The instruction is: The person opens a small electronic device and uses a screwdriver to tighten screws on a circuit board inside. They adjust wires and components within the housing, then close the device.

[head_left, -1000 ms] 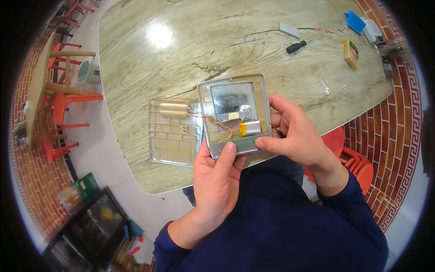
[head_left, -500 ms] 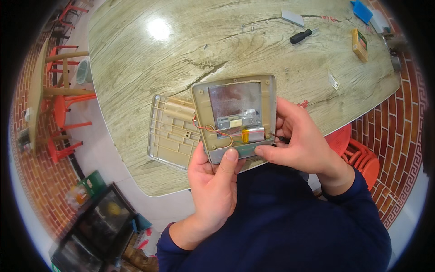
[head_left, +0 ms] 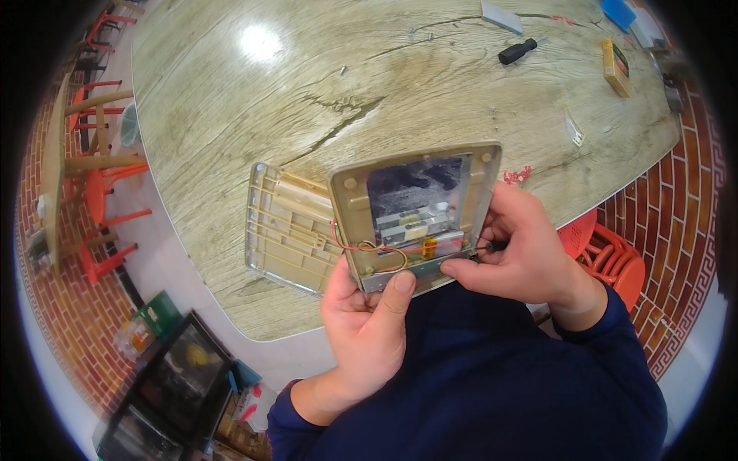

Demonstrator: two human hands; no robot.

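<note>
My left hand (head_left: pixel 369 315) grips the lower left edge of an opened beige device casing (head_left: pixel 352 215), thumb on the front edge. My right hand (head_left: pixel 526 257) closes around its lower right corner, thumb against a green strip (head_left: pixel 430 267). A small dark piece (head_left: pixel 493 246) shows by the right fingers; its kind is unclear. Inside the tilted casing are a dark, mottled panel (head_left: pixel 411 192), a silver battery (head_left: pixel 450 244) with yellow tape, and red, black and yellow wires (head_left: pixel 369 247). The ribbed beige cover (head_left: pixel 280 238) lies on the table beside it, left.
The wood-grain table (head_left: pixel 231 115) bears a black screwdriver (head_left: pixel 517 51), a yellow box (head_left: pixel 616 69), a white block (head_left: pixel 502 17), a blue item (head_left: pixel 618 14), red bits (head_left: pixel 516 175) and small metal pieces (head_left: pixel 343 71). Red stools (head_left: pixel 615 257) stand at right.
The casing has tipped, its far side raised toward me, and shifted slightly right and nearer. Both hands keep their hold; the view has shifted a little.
</note>
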